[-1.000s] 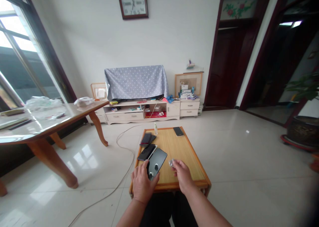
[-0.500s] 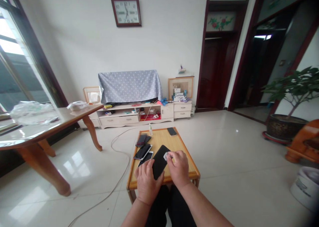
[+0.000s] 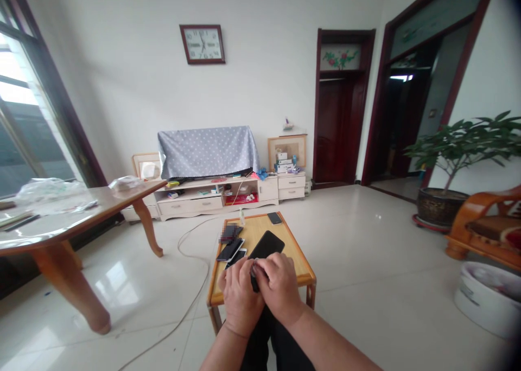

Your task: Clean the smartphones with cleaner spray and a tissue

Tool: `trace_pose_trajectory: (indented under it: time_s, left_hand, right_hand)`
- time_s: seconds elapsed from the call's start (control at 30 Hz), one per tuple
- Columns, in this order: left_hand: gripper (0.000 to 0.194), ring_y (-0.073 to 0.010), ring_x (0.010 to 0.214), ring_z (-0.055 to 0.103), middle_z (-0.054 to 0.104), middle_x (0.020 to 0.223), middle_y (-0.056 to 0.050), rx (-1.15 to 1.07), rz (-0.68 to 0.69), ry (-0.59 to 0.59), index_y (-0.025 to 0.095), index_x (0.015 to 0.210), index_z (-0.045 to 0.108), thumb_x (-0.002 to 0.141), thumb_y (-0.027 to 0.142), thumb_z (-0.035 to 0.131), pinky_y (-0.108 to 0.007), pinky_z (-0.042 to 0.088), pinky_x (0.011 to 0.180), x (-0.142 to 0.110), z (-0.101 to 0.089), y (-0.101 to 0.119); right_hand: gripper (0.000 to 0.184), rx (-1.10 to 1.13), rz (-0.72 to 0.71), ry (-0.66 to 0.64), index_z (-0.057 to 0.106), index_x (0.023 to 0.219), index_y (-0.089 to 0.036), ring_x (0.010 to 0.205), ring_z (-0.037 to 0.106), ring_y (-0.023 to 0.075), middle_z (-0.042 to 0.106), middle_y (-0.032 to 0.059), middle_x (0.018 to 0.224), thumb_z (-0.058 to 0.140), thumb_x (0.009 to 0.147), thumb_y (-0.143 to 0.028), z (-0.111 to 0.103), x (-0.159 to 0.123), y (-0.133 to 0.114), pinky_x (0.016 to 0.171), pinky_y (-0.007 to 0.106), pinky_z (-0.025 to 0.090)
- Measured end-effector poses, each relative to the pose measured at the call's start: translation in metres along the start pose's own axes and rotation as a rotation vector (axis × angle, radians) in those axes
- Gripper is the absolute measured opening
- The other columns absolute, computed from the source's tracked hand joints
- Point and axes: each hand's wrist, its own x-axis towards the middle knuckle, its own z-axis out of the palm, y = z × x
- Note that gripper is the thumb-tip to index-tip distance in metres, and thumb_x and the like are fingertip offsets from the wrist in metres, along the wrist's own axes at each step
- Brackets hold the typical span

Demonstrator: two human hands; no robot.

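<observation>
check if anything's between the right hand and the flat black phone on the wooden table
Nothing visible does. The right hand lies right at the near edge of the flat black smartphone on the low wooden table. It and the left hand close around a small dark object, too hidden to identify.

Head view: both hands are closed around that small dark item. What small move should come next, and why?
Probably part the hands slightly to expose the small dark item between the left hand and right hand. The fingers hide most of it, so it can't be identified, and the black phone lies just ahead, apart from them.
</observation>
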Motion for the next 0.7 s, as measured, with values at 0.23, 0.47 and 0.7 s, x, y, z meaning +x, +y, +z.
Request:
trace_pose_trajectory:
  time_s: [0.23,0.47,0.7]
  left_hand:
    - [0.052,-0.0301,0.11,0.064,0.068,0.12,-0.014,-0.011,0.023,0.05,0.02,0.124,0.053,0.08,0.037,0.074,-0.05,0.039,0.101,-0.002,-0.028,0.01]
    - [0.044,-0.0286,0.108,0.065,0.069,0.119,-0.013,-0.016,0.019,0.054,0.021,0.123,0.053,0.083,0.031,0.071,-0.049,0.039,0.099,-0.004,-0.039,0.01]
    - [0.047,-0.0291,0.108,0.065,0.068,0.118,-0.014,-0.02,0.025,0.075,0.021,0.123,0.053,0.081,0.029,0.072,-0.05,0.038,0.1,-0.007,-0.042,0.011]
  right_hand:
    - [0.011,-0.078,0.078,0.173,0.071,0.093,-0.022,0.089,0.054,0.0229,0.062,0.0057,0.088,0.061,0.095,-0.027,-0.025,0.019,-0.013,0.082,0.035,0.038]
    - [0.009,-0.044,0.001,0.12,0.071,0.093,-0.024,0.087,0.055,0.0221,0.062,0.0045,0.086,0.062,0.095,-0.027,-0.022,0.017,-0.036,0.081,0.035,0.037]
    - [0.008,-0.04,-0.042,0.093,0.07,0.091,-0.024,0.085,0.054,0.022,0.063,0.0041,0.085,0.064,0.094,-0.027,-0.024,0.018,-0.04,0.079,0.035,0.037]
